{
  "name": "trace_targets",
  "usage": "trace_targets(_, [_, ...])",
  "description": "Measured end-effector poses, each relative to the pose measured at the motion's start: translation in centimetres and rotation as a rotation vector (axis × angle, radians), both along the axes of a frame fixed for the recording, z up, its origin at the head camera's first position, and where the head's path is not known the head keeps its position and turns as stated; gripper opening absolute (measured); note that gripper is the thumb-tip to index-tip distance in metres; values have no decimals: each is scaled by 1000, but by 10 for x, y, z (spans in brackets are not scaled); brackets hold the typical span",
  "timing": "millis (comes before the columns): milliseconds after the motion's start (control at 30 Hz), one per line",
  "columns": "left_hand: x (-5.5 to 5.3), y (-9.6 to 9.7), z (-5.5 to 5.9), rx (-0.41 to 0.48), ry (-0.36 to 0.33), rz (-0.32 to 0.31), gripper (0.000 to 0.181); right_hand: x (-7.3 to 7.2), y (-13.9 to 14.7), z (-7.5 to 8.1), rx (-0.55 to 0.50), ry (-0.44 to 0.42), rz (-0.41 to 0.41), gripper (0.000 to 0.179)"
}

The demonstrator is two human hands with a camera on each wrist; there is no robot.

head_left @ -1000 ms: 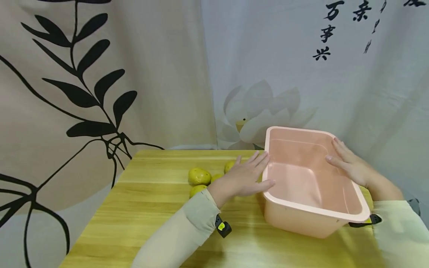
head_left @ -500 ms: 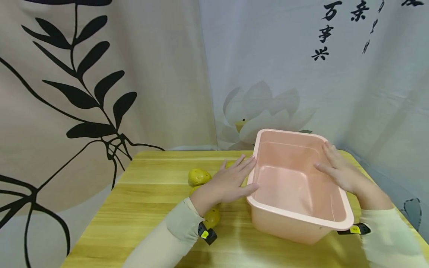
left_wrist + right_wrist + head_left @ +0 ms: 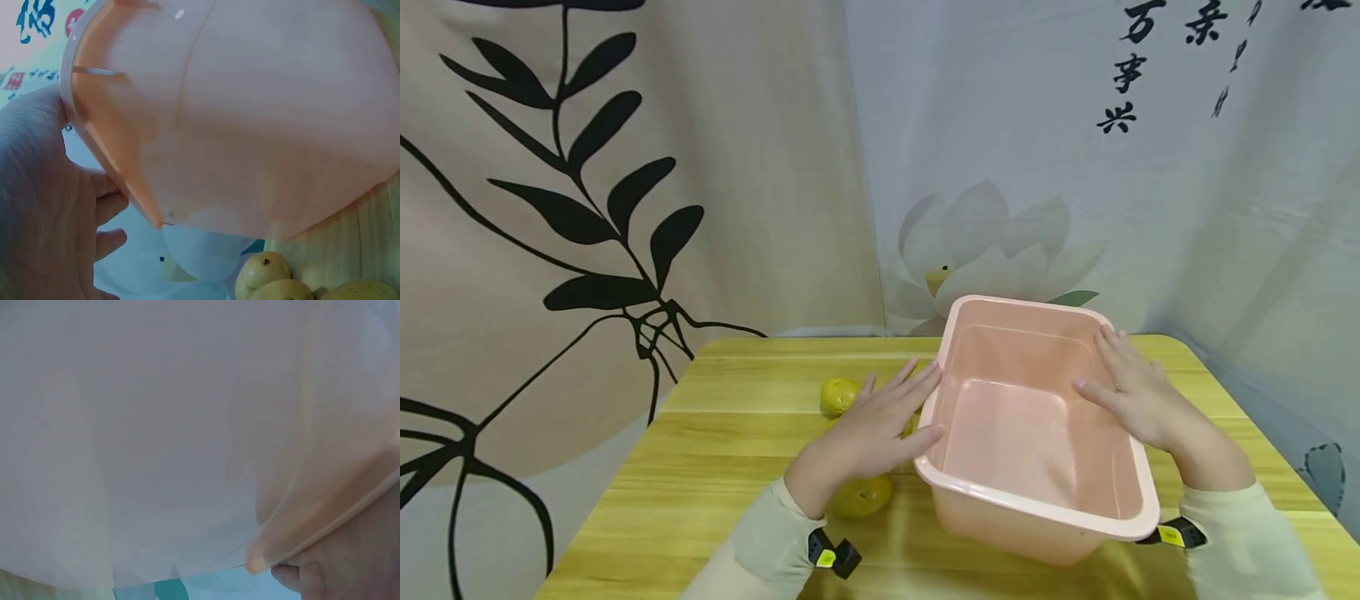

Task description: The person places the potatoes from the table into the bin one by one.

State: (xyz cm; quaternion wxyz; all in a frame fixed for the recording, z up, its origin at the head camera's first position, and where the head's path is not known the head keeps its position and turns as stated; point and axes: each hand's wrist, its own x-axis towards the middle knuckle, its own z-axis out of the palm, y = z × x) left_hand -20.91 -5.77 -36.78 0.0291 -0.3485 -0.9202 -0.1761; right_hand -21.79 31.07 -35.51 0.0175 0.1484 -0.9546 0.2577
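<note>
A pink plastic basin is tilted toward me over the wooden table, with nothing inside it. On its left rim rests my left hand, fingers straight and thumb reaching over the edge. My right hand lies against the opposite rim, its fingers extended and its thumb over the inside. The left wrist view shows the basin's outer wall beside the left hand. In the right wrist view, the basin wall fills most of the picture, and only part of the right hand shows.
Several yellow pear-like fruits lie on the table left of the basin, partly hidden by the left arm; one fruit is near the wrist and another fruit farther back. A printed curtain hangs behind the table.
Both hands have moved the basin left and slightly nearer to me. More of the table's right side shows, and the left arm now covers different fruits.
</note>
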Motion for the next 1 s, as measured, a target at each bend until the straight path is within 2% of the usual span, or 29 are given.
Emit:
trace_targets(300, [9,-12,-6,47,32,-1,68,7,-12,1,54,-2,1,83])
trace_targets(633, [19,-16,-10,78,57,1,68,16,-17,1,72,4,10,83])
trace_targets(833, [28,-12,-9,62,66,-6,69,21,-14,3,86,1,29,83])
trace_targets(1000, [33,-13,-7,39,71,9,70,19,-15,4,82,8,47,82])
